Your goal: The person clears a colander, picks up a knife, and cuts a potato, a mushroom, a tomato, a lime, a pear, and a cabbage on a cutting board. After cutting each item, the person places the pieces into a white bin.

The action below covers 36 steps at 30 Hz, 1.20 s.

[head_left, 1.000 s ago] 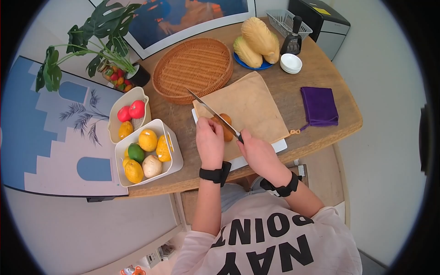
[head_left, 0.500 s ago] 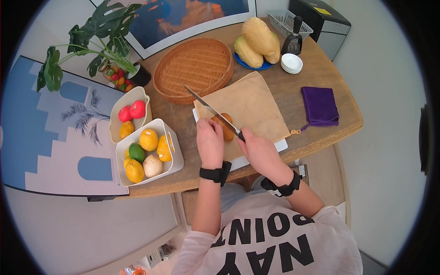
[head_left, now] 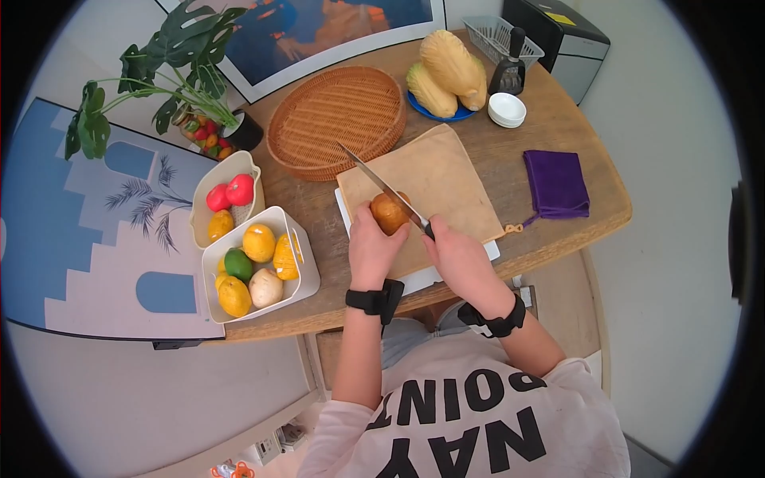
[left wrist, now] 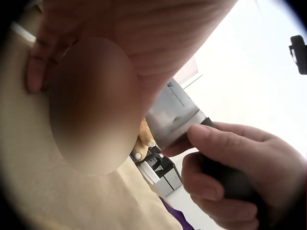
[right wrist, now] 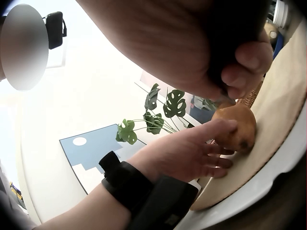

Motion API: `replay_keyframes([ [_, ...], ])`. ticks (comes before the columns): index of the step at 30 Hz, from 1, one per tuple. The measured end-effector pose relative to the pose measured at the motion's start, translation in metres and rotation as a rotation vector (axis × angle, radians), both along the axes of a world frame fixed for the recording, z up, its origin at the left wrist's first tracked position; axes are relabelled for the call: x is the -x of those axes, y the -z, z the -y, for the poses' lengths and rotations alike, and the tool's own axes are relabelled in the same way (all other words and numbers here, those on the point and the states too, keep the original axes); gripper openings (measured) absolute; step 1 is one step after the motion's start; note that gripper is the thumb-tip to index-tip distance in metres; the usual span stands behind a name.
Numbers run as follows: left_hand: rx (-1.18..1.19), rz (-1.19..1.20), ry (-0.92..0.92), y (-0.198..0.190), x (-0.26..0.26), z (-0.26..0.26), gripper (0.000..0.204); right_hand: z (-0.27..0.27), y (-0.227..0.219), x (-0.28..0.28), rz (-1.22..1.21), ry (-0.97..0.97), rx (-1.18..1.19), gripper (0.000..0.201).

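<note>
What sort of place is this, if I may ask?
Probably a home kitchen or dining corner, though no stove or sink shows. A brown wooden table, a tan rectangular cutting board on it and a broad-leaved green plant in a black pot suggest this.

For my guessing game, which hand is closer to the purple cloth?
Right. The right hand, gripping the knife, is left of the purple cloth; the left hand is farther left, holding the brown food.
</note>
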<state>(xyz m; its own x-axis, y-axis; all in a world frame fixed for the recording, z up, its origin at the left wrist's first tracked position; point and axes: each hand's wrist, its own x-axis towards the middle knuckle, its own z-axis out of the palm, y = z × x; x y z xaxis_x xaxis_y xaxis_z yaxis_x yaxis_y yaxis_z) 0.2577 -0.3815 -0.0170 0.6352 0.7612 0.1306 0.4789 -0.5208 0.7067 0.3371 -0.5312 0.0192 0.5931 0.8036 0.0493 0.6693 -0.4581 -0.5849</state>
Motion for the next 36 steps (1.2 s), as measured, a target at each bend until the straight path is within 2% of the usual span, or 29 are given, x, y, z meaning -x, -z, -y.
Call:
replay_keyframes([
  [4,0.119,0.052,0.020,-0.002,-0.013,0.001,0.066,0.005,0.005,-0.004,0.037,0.010,-0.045,0.021],
  [7,-0.143,-0.007,-0.044,-0.013,-0.010,0.007,0.069,0.008,0.003,-0.007,0.017,0.033,-0.027,0.021],
  [10,-0.226,-0.130,-0.051,-0.024,-0.005,0.008,0.062,0.009,0.011,-0.006,0.025,0.021,-0.027,0.021],
  [13,-0.361,-0.005,-0.038,-0.012,0.001,0.005,0.052,0.006,0.025,-0.009,0.032,-0.001,-0.018,0.022],
  [16,-0.223,0.184,-0.053,-0.011,0.002,0.007,0.043,0.008,0.030,-0.007,0.008,0.020,-0.010,0.022],
  [23,-0.236,0.217,-0.047,-0.006,-0.005,0.006,0.029,0.001,0.003,-0.002,-0.034,0.062,-0.141,0.022],
  [27,-0.210,0.211,-0.058,-0.008,-0.007,0.006,0.023,-0.002,0.023,-0.007,0.001,0.000,-0.082,0.022],
  [33,-0.183,0.260,-0.045,-0.007,-0.005,0.005,0.018,-0.002,0.001,0.001,-0.052,0.051,-0.172,0.023],
  [36,-0.133,0.278,-0.063,-0.003,-0.007,0.004,0.018,-0.005,0.017,-0.003,0.001,-0.022,-0.087,0.022],
])
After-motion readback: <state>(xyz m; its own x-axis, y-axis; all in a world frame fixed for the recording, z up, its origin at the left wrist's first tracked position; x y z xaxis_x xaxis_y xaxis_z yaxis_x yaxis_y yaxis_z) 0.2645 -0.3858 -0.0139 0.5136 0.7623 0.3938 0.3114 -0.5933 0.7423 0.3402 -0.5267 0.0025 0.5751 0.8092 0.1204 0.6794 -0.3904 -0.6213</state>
